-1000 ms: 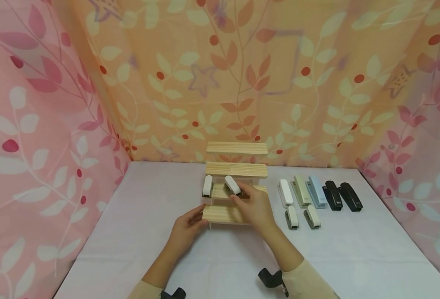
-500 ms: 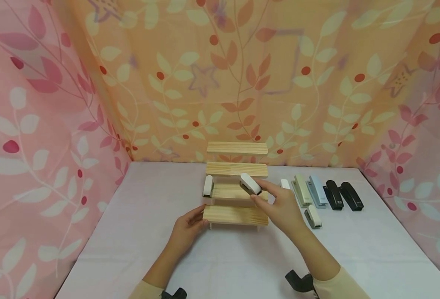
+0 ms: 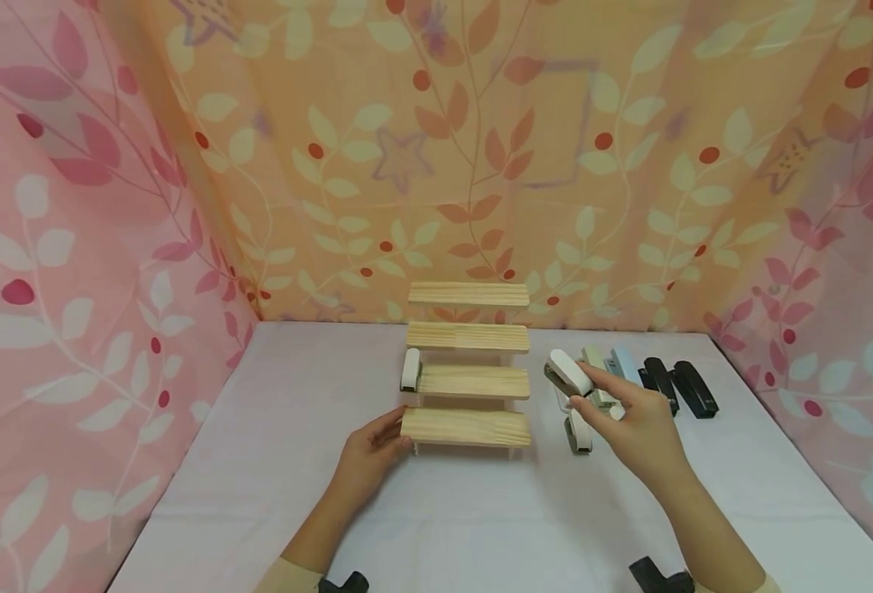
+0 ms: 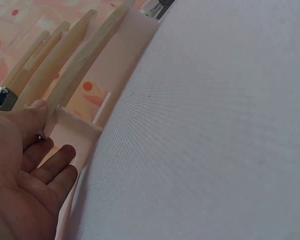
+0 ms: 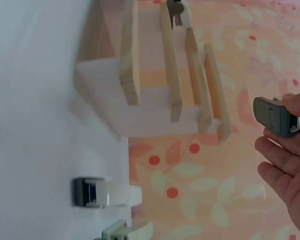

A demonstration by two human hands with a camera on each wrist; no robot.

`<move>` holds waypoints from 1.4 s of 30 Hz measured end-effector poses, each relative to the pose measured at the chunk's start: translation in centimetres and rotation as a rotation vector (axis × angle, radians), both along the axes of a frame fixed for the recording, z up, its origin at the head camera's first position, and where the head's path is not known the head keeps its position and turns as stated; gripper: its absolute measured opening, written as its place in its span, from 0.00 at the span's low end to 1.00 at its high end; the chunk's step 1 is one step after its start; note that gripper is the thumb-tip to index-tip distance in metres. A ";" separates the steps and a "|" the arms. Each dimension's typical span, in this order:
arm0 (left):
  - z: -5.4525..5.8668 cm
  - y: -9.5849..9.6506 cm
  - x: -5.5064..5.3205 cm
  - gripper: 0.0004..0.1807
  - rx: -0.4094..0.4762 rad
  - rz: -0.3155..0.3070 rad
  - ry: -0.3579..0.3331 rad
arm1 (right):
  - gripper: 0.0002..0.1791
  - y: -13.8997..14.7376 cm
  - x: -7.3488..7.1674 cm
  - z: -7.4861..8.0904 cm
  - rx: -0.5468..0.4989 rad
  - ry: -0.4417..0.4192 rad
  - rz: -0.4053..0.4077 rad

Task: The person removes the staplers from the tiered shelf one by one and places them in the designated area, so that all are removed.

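Note:
My right hand [image 3: 637, 428] pinches a small white stapler [image 3: 568, 372], held up beside the rack and overlapping the row of staplers. In the right wrist view, its grey underside faces the camera, with the thumb on one side of the stapler [image 5: 277, 117]. My left hand [image 3: 370, 461] grips the left end of the lowest board of a four-tier wooden rack [image 3: 473, 383]. The left wrist view shows the thumb over the board [image 4: 85, 55] and the fingers below. Another small white stapler [image 3: 410, 370] stands at the left end of the second tier from the bottom.
Right of the rack are black staplers [image 3: 696, 389], a light blue stapler [image 3: 624, 364] and a pale green stapler [image 3: 595, 356], partly behind my right hand. A small white stapler [image 3: 577, 432] lies in front of them. Patterned cloth walls surround the white table [image 3: 259, 461].
My right hand has carried the small white stapler away from the second tier, rightward to the stapler row. My left hand has stayed at the rack's lower left end.

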State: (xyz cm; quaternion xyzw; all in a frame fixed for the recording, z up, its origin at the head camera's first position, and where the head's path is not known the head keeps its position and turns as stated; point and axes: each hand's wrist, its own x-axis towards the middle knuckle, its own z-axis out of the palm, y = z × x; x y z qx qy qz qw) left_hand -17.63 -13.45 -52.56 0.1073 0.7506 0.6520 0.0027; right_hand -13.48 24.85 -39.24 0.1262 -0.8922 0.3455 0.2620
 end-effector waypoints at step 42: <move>-0.1 -0.1 0.0 0.30 0.002 -0.005 0.009 | 0.32 11.0 1.2 -8.9 -0.160 -0.318 -0.400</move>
